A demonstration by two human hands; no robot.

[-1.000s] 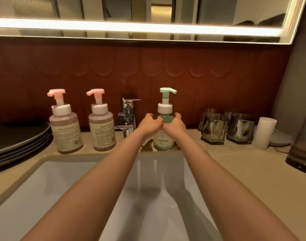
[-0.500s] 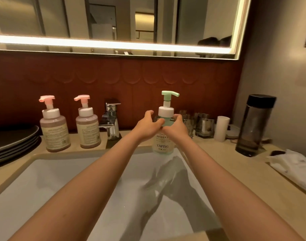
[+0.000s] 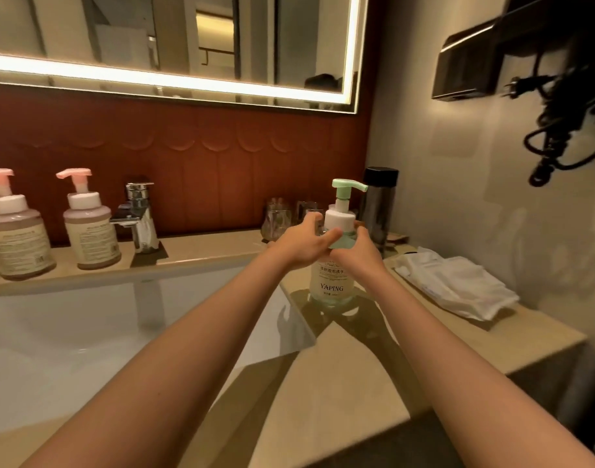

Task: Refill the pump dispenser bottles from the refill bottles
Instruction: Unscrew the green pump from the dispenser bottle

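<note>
Green-pump dispenser bottle (image 3: 331, 265) stands on the bench (image 3: 373, 359) right of the sink (image 3: 87, 332), left hand (image 3: 301, 243) and right hand (image 3: 355, 253) both closed around its shoulder, pump still fitted (no refill bottle identifiable), so refilling appears barely begun.

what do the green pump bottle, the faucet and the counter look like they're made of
Green pump bottle: probably clear plastic, see-through body with printed label, matte pump. Both hands hold its shoulder.
Faucet: polished metal, likely chrome, with mirror-like highlights.
Counter: smooth beige stone or a stone-look composite, glossy enough to reflect the bottle; which one is unclear.
</note>
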